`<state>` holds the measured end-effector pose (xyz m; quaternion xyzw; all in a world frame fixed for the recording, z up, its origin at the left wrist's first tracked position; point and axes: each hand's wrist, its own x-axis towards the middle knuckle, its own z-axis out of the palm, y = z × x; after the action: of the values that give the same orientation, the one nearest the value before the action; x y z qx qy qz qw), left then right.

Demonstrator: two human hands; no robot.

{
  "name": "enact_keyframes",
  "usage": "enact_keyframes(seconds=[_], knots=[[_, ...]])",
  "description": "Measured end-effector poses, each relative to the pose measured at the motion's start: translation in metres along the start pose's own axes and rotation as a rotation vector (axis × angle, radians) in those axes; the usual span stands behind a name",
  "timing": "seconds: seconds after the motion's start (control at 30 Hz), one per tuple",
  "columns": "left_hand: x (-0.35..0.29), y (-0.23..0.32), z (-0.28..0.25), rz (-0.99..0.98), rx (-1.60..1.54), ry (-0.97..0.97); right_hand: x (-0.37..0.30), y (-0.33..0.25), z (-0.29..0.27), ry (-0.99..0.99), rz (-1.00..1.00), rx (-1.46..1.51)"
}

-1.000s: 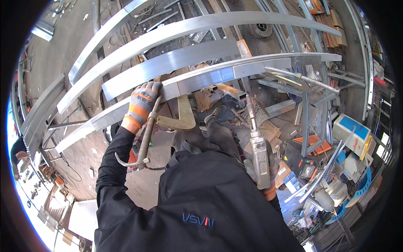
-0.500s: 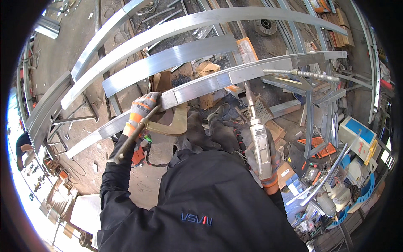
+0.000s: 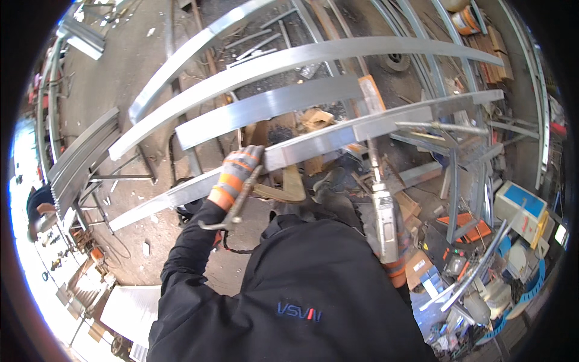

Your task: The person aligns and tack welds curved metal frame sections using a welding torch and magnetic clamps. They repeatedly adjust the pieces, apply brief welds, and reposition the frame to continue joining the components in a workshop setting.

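My left hand (image 3: 237, 172), in a grey and orange glove, is closed over the edge of a long curved metal beam (image 3: 322, 140). Beside its fingers a brass-coloured C-clamp (image 3: 294, 186) sits against the beam, its screw and crossbar handle hanging toward my sleeve. My right hand (image 3: 395, 265), gloved alike and partly hidden, is wrapped round a straight silver power tool (image 3: 386, 220). The tool's slim nose points up at the beam's lower edge; whether it touches cannot be made out. Farther right, a second clamp (image 3: 443, 127) with a long screw lies along the beam.
Beyond the beam lie a shorter curved plate (image 3: 265, 111) and a long curved strip (image 3: 289, 60). A stack of curved metal pieces (image 3: 84, 160) stands at left. Right of me are a white and blue machine (image 3: 520, 202), an orange grate (image 3: 467, 228) and loose scrap.
The view has shifted, so the beam, hands and clamp appear farther right and lower. The clamp's crossbar handle now shows crosswise. Both hands keep their holds.
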<state>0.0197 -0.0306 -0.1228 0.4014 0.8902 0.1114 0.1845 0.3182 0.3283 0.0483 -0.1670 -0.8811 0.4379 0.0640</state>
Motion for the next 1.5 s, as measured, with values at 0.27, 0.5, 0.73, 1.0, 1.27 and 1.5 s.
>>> enact_keyframes(seconds=[0.27,0.5,0.73,1.0,1.27,1.5], knots=[[-0.001,0.008,-0.017,-0.034,0.094,-0.075,-0.007,-0.011,0.006,0.083,-0.069,-0.211],[0.000,0.003,-0.042,0.019,0.056,-0.216,-0.004,-0.001,0.026,0.156,-0.080,-0.227],[0.057,-0.067,-0.079,-0.025,-0.387,-0.257,-0.003,-0.023,0.026,0.190,-0.090,-0.187],[0.139,-0.057,-0.015,-0.091,0.278,-0.106,-0.003,-0.020,0.025,0.164,-0.129,-0.218],[0.057,-0.100,-0.113,0.043,0.136,0.098,-0.037,0.021,0.040,0.314,-0.238,-0.394],[0.084,-0.207,-0.146,-0.442,0.242,0.302,-0.008,-0.020,0.024,0.173,0.040,-0.170]])
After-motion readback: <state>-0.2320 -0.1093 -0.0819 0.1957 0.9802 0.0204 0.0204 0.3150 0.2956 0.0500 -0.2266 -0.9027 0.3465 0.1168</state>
